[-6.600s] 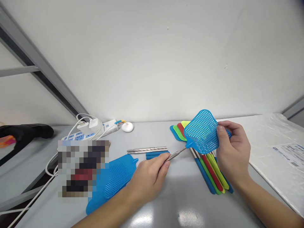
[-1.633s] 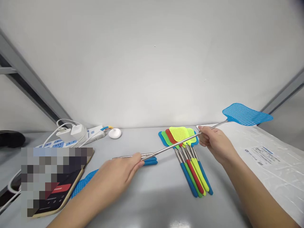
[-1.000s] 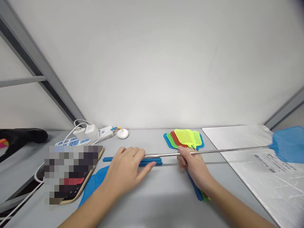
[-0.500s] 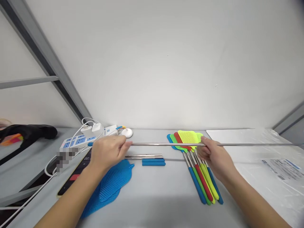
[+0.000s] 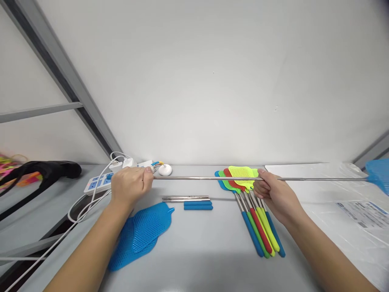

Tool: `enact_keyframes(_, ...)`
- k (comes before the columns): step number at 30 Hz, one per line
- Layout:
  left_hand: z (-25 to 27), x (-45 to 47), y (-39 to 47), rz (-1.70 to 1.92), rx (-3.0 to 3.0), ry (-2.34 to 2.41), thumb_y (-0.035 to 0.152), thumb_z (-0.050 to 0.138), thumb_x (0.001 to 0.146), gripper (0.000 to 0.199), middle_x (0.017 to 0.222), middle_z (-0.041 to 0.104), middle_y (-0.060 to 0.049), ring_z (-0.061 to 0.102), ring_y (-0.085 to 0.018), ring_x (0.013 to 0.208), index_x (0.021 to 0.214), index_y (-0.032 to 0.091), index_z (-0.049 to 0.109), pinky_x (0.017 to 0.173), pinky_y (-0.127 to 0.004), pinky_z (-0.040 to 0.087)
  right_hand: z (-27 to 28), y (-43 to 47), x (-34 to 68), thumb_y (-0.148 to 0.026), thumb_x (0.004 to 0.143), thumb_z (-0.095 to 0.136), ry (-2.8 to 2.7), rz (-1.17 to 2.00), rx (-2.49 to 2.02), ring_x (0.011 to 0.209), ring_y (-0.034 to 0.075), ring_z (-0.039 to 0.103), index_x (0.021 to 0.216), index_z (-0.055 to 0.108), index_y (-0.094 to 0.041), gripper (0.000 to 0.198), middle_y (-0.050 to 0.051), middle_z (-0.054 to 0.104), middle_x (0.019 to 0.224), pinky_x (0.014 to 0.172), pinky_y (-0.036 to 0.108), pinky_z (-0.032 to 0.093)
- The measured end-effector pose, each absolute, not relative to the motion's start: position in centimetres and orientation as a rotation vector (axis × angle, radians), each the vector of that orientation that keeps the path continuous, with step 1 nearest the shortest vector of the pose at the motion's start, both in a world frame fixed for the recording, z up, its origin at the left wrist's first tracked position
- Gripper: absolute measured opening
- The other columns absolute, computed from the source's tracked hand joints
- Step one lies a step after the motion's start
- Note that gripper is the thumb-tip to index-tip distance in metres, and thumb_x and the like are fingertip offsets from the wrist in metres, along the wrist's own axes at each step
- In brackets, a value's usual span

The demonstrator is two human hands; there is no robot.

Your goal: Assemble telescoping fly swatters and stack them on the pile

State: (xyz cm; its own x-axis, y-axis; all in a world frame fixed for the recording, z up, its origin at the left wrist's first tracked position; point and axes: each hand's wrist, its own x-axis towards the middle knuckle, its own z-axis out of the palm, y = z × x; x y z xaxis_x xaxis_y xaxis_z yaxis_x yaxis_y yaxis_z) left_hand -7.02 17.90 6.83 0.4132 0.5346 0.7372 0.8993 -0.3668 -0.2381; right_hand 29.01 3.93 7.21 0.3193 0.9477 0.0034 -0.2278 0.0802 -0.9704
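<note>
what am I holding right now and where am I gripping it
A blue fly swatter, rod pulled out long. The left hand grips the handle end; the right hand pinches the metal rod partway along.

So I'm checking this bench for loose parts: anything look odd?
Yes: two loose blue mesh swatter heads lie apart from their bare steel rods and blue grip sleeves, unlike the assembled multicoloured swatters.

Single head-worn view, close above the grey table (image 5: 212,239); facing forward and down toward the white wall (image 5: 212,81)
</note>
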Motion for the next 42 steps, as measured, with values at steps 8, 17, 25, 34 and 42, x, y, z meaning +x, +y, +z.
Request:
enact_keyframes(8, 6.2, -5.4, 18.0, -0.688, -2.124, -1.271, 0.024, 0.035, 0.092, 0.045, 0.053, 0.060, -0.008, 0.055, -0.022, 0.055, 0.053, 0.019, 0.057, 0.062, -0.034, 0.032, 5.2, 4.9, 29.7, -0.048, 0.089, 0.059, -0.751, 1.157, -1.117, 0.051, 0.010, 0.013, 0.053, 0.025, -0.023, 0.055, -0.008, 0.015, 0.054, 0.047, 0.027, 0.023)
enact_keyframes(17, 5.9, -1.9, 14.6, -0.673, -2.237, -1.238, 0.035, 0.040, 0.095, 0.030, 0.059, 0.063, -0.002, 0.058, -0.022, 0.058, 0.078, 0.020, 0.059, 0.056, -0.031, 0.029, 4.1, 4.6, 26.9, -0.052, 0.086, 0.060, -0.775, 1.329, -1.110, 0.049, 0.010, 0.018, 0.054, 0.026, -0.023, 0.055, -0.008, 0.019, 0.052, 0.047, 0.026, 0.027)
enact_keyframes(25, 5.1, 0.5, 12.0, -0.618, -2.414, -1.082, 0.039, 0.042, 0.095, 0.028, 0.062, 0.064, -0.002, 0.058, -0.020, 0.058, 0.084, 0.020, 0.059, 0.055, -0.031, 0.030, 4.0, 4.6, 26.6, -0.055, 0.085, 0.060, -0.751, 1.294, -1.127, 0.049, 0.010, 0.015, 0.056, 0.028, -0.023, 0.054, -0.009, 0.019, 0.052, 0.046, 0.025, 0.028)
enact_keyframes(34, 5.6, 1.1, 10.2, -0.646, -2.541, -0.905, 0.052, 0.046, 0.094, 0.037, 0.068, 0.063, -0.003, 0.057, -0.019, 0.061, 0.088, 0.018, 0.059, 0.058, -0.032, 0.035, 4.3, 3.5, 25.0, -0.046, 0.088, 0.060, -0.759, 1.281, -1.217, 0.051, 0.010, 0.018, 0.053, 0.027, -0.023, 0.053, -0.008, 0.019, 0.053, 0.048, 0.026, 0.029)
enact_keyframes(42, 6.4, -0.7, 12.0, -0.429, -2.522, -1.153, 0.052, 0.039, 0.097, 0.043, 0.064, 0.064, -0.001, 0.058, -0.018, 0.056, 0.073, 0.020, 0.053, 0.052, -0.029, 0.027, 5.6, 5.0, 31.0, -0.027, 0.081, 0.063, -0.403, 1.008, -1.087, 0.048, 0.010, 0.010, 0.055, 0.020, -0.023, 0.050, -0.009, 0.012, 0.050, 0.041, 0.026, 0.024)
